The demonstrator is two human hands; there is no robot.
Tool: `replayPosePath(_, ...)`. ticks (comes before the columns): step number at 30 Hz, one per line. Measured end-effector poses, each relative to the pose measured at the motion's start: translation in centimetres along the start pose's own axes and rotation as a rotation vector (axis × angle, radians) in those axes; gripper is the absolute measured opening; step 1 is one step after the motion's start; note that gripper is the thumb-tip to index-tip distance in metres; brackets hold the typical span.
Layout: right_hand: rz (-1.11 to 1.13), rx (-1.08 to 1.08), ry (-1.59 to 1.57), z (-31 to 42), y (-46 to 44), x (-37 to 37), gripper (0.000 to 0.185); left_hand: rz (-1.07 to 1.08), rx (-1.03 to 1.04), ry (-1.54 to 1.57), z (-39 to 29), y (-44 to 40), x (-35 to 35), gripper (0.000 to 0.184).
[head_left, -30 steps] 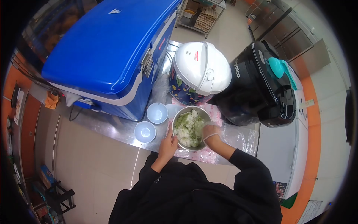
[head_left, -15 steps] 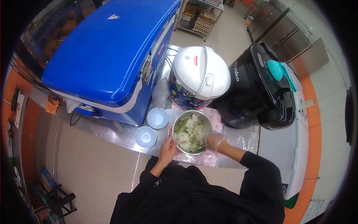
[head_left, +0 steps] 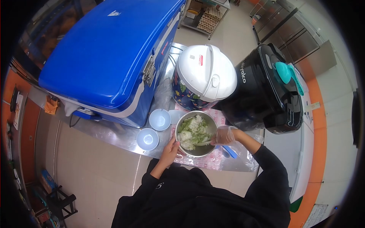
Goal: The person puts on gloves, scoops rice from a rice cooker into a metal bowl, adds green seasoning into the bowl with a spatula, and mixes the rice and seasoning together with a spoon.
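Observation:
My left hand [head_left: 170,152] grips the lower left rim of a steel bowl [head_left: 205,151], thumb on the edge. White rice mixed with something green [head_left: 194,131] fills much of the bowl. On its right side, my right hand [head_left: 225,136], in a clear plastic glove, is closed on the handle of a pale utensil [head_left: 204,143] whose far end lies in the rice. Two light blue bowls [head_left: 160,119] [head_left: 147,139] stand left of the steel bowl. A blue object [head_left: 230,151] lies beneath my right hand, on the table.
A blue cooler box [head_left: 99,57] fills the back left. Behind the bowl stands a rice cooker with a white lid [head_left: 203,70]; a black cooker [head_left: 253,91] with a turquoise scoop [head_left: 283,72] on top is to its right. Pink printed sheet [head_left: 201,162] and clear plastic cover the steel table.
My right hand has moved right and up at the bowl's rim, and the utensil and the blue object now show. The rice has shifted within the bowl. My left hand keeps its hold.

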State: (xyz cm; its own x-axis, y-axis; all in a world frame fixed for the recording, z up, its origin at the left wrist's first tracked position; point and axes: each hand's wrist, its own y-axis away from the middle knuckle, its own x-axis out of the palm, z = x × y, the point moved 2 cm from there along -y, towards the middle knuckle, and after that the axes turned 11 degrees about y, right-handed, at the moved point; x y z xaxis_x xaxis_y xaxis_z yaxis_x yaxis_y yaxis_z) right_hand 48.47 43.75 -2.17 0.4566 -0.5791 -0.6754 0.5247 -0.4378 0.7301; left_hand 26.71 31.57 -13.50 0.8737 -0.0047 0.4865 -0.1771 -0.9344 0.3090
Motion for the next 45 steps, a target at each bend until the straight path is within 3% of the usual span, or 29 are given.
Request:
replayPosePath(12, -0.115, 0.052, -0.112, 0.3, 1.1, -4.5, 0.022, -0.037, 0.103, 0.000, 0.8, -0.2, 0.1, 0.057)
replayPosePath(15, -0.121, 0.038, 0.183, -0.4, -4.3, 0.4, 0.023, -0.034, 0.129, -0.049, 1.1, -0.5, -0.3, 0.055)
replayPosePath(18, -0.302, 0.118, 0.089, 3.5, -4.7, 1.8, 0.027, -0.148, 0.235, -0.087, 1.0, -0.5, 0.5, 0.053)
replayPosePath(21, -0.234, 0.276, 0.035, 5.7, -3.1, 1.9, 0.029, -0.188, 0.215, -0.094, 0.3, -0.3, 1.0, 0.053)
replayPosePath(26, -0.152, 0.225, 0.150, 4.5, -1.6, 3.4, 0.028, -0.179, 0.245, -0.156, -0.1, -0.3, 0.9, 0.056)
replayPosePath(29, -0.150, 0.226, 0.090, 4.9, 1.3, -1.8, 0.041, -0.139, 0.251, -0.196, -0.7, -0.2, 0.8, 0.057)
replayPosePath(32, -0.294, 0.309, 0.089, 6.1, 2.1, -5.5, 0.036, -0.143, 0.269, -0.296, -1.1, 0.1, 1.0, 0.057)
replayPosePath(36, -0.272, 0.184, 0.084, 4.9, -4.7, 1.5, 0.026, -0.211, 0.294, -0.368, 0.7, -0.7, 0.4, 0.058)
replayPosePath(41, -0.194, 0.200, 0.064, 4.0, -4.6, 5.5, 0.026, -0.216, 0.253, -0.345, 0.3, -0.2, 0.9, 0.057)
replayPosePath(43, -0.100, 0.178, 0.121, 2.3, -3.2, 4.6, 0.029, -0.167, 0.253, -0.291, 0.5, -0.3, 0.9, 0.057)
replayPosePath(45, -0.199, 0.178, 0.067, 1.8, 0.1, 1.9, 0.030, -0.100, 0.234, -0.231, 0.5, -0.4, 0.6, 0.056)
